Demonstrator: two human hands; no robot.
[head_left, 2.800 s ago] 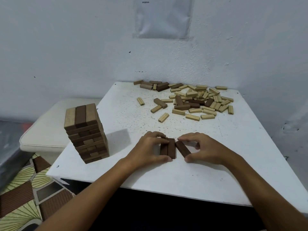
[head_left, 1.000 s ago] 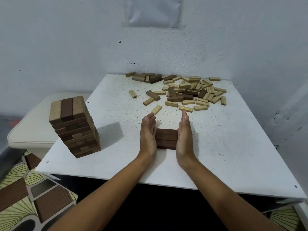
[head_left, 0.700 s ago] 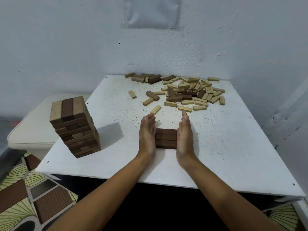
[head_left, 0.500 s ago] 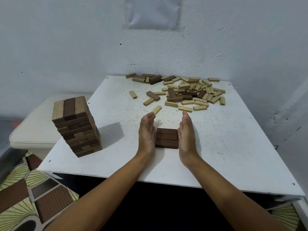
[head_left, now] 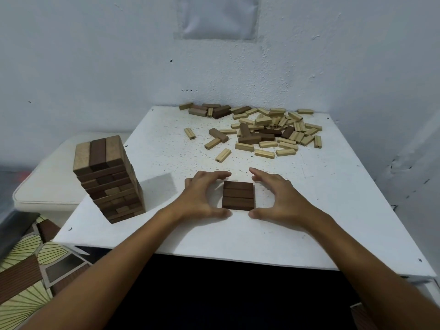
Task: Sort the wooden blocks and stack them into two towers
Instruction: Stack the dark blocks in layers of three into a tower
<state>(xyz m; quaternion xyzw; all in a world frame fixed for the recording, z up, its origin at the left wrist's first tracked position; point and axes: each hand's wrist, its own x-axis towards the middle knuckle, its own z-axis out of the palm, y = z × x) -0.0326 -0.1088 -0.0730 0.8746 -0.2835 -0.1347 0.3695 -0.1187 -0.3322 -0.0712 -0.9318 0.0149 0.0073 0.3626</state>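
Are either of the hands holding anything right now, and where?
Nothing held: left hand and right hand flank the three dark blocks, fingers spread.

Wall paper cut off at top; forearms cut off below.

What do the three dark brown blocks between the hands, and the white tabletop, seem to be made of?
Three dark brown blocks: likely stained wood, matte, faint grain showing. White tabletop: probably a painted board; flat matte white, dark specks, thin edge. Core unclear.
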